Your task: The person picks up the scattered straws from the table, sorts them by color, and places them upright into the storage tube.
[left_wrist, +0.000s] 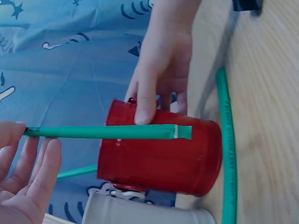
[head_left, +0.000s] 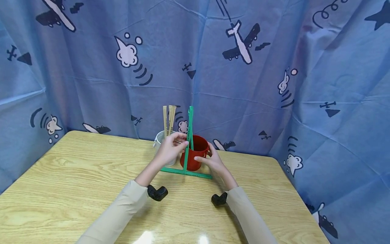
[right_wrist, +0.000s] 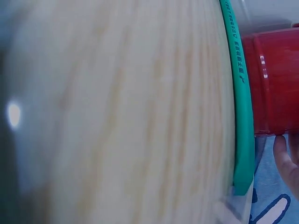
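My left hand (head_left: 170, 147) pinches a slim green sealed packet (left_wrist: 103, 132), like a chopstick sleeve, near its middle. Upright in the head view, the packet stands in front of the red bucket (head_left: 195, 162). My right hand (head_left: 214, 162) holds that bucket from the right, with the thumb on its near side. Another green packet (left_wrist: 77, 171) leans inside the red bucket. On the table in front of the buckets lies a green packet (right_wrist: 242, 102); from the head view I cannot tell whether it is one or two end to end.
A white bucket (head_left: 159, 138) stands left of the red one, partly hidden by my left hand, with several tan packets (head_left: 170, 118) upright in it. Behind the wooden table (head_left: 91, 176) hangs a blue patterned curtain (head_left: 100, 67).
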### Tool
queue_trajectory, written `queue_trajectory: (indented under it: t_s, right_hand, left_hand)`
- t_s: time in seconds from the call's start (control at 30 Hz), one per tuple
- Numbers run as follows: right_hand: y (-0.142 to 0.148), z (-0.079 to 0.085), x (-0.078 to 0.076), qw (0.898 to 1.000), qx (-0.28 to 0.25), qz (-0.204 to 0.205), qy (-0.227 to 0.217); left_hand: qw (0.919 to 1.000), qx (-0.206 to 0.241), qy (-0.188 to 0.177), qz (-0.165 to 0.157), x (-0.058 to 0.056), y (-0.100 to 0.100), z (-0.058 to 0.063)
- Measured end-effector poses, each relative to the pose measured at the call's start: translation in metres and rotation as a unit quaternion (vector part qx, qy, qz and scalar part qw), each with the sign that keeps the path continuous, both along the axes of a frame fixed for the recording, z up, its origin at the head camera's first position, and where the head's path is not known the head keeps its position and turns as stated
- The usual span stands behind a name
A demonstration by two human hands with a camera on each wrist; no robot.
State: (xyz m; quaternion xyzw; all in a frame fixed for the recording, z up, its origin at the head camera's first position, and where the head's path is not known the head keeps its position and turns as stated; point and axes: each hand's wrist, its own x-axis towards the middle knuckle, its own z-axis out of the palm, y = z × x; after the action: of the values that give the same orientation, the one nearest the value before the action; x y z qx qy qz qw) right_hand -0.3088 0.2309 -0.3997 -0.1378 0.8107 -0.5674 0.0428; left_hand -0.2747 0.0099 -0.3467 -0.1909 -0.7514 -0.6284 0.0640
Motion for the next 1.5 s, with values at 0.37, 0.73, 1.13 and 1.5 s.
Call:
queue_trajectory:
  t_s: [0.37, 0.73, 1.13, 1.5]
  right_hand:
    - [-0.001, -0.001, -0.001, 1.0, -0.004, 0.0, 0.009]
    - [-0.003, 0.001, 0.002, 1.0, -0.004, -0.001, 0.009]
    - [-0.004, 0.003, 0.002, 1.0, 0.004, -0.001, 0.011]
    - [-0.003, 0.003, 0.004, 1.0, 0.0, 0.001, 0.018]
  left_hand:
    - [0.9987, 0.046, 0.002, 0.021, -0.011, 0.001, 0.024]
    - [0.9964, 0.072, 0.013, 0.043, -0.02, 0.002, 0.046]
    - [0.9911, 0.094, 0.032, 0.088, -0.027, 0.007, 0.048]
    - [0.9916, 0.074, 0.033, 0.101, -0.033, 0.01, 0.028]
